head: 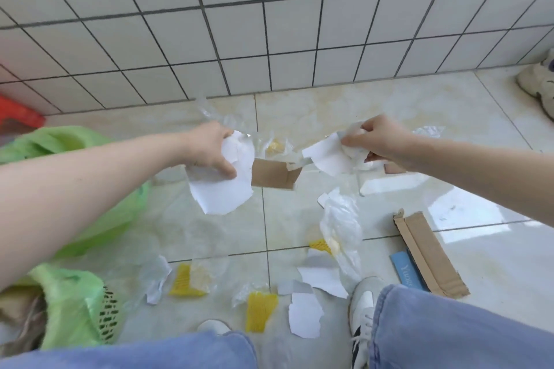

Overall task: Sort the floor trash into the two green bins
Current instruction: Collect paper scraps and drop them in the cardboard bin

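Partly hidden, each grip clutches torn paper: left hand [209,149], right hand [378,138]

Pretty plain room here, white square wall tiles [269,24] with dark grout fill the top half of the frame, glossy cream marbled floor tiles [494,263] take the lower half with daylight glaring off them at right, and a pale sneaker [536,81] sits far right.

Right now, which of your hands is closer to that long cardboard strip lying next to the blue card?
Right. My right hand is up beyond the cardboard strip, holding crumpled paper. My left hand is much farther off, across the floor, gripping a torn white sheet.
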The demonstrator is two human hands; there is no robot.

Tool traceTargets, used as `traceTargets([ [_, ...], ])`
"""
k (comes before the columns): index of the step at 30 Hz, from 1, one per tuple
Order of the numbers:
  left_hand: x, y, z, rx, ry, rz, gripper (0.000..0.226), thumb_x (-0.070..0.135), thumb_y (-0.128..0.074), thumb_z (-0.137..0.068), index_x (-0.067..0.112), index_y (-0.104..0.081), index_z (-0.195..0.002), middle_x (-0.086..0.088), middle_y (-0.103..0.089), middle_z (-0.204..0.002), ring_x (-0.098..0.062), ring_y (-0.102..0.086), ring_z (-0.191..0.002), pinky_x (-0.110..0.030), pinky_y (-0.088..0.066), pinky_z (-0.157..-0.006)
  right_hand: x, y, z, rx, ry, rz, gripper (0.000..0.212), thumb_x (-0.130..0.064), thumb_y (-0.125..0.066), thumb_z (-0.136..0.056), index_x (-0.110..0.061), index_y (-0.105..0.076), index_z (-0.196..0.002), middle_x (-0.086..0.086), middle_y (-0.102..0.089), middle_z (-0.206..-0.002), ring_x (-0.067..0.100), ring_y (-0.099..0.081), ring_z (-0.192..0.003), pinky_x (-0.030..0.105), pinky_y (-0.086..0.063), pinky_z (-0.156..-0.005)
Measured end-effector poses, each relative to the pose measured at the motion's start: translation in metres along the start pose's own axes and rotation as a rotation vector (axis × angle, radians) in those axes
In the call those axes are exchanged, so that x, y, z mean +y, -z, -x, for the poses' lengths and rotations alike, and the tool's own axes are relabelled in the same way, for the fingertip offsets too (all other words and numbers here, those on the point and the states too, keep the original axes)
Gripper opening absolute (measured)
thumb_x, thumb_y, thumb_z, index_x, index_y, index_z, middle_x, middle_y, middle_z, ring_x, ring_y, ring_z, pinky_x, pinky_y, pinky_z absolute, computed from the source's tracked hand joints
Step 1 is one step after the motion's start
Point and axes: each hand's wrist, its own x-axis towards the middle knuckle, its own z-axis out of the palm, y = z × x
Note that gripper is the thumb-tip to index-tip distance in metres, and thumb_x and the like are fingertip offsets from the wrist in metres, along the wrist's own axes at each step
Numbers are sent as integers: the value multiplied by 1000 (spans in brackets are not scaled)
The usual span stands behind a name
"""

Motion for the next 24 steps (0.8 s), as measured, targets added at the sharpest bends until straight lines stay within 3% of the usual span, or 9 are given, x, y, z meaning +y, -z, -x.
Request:
traceTargets([
  [2, -16, 18, 33, 69, 10, 53, 44, 26, -80, -66, 10, -55, -99, -5, -60, -92, -20, -59, -76, -32, -52, -60, -28, -7, 23, 1, 51, 23, 21, -16, -66, -85, -8, -58, -68, 4, -57, -66, 5, -59, -44, 9, -41, -37],
  [4, -35, 29, 64, 135, 30, 97, 42, 28, -81, -66, 11, -55, -96, -3, -60, -90, -20, -58, -75, -30, -49, -57, -56, -16, 43, -27, 100, 53, 19, -17, -66, -85, -6, -60, -71, 4, -58, -67, 12, -62, -55, 10, -43, -39],
  [8, -77, 42, 126, 261, 103, 192, 34, 27, -82, -64, 19, -52, -79, 2, -57, -78, -14, -54, -65, -24, -41, -50, -109, -38, 68, -61, 192, 138, 20, -21, -67, -82, -1, -65, -79, 7, -64, -77, 16, -64, -64, 16, -52, -51],
  [12, -133, 48, 199, 412, 237, 323, 37, 26, -82, -66, 14, -51, -81, 0, -53, -79, -20, -52, -69, -27, -39, -53, -169, -93, 93, -138, 306, 166, 19, -22, -67, -79, -3, -67, -84, 9, -68, -88, 21, -69, -75, 26, -58, -64],
  [16, -191, 42, 259, 592, 414, 354, 60, 30, -83, -67, 14, -55, -118, -5, -57, -110, -25, -54, -96, -29, -41, -73, -219, -166, 117, -226, 428, 213, 24, -26, -63, -74, -2, -64, -79, 13, -67, -89, 24, -72, -76, 39, -60, -77],
  [19, -228, 30, 295, 649, 535, 424, 78, 26, -83, -68, 14, -46, -136, -6, -52, -128, -28, -52, -110, -33, -44, -83, -246, -219, 138, -264, 517, 274, 20, -22, -56, -80, -11, -54, -64, 6, -57, -72, 24, -66, -63, 32, -60, -68],
  [20, -239, 26, 305, 630, 569, 443, 74, 24, -83, -68, 15, -48, -133, -6, -52, -125, -27, -52, -106, -33, -45, -79, -252, -236, 145, -258, 553, 319, 25, -21, -54, -81, -12, -46, -59, 4, -51, -64, 23, -62, -58, 27, -56, -58],
  [22, -256, 20, 324, 561, 618, 447, 43, 20, -81, -69, 15, -56, -104, -7, -55, -101, -26, -51, -84, -30, -39, -60, -257, -268, 153, -259, 625, 433, 28, -19, -51, -82, -12, -38, -57, 3, -43, -58, 19, -52, -51, 15, -38, -40],
  [24, -271, 14, 339, 509, 666, 463, 32, 17, -79, -69, 7, -51, -82, -8, -50, -80, -25, -47, -68, -27, -32, -52, -255, -299, 156, -290, 701, 530, 23, -19, -50, -82, -9, -43, -62, 5, -42, -63, 21, -41, -56, 19, -31, -40],
])
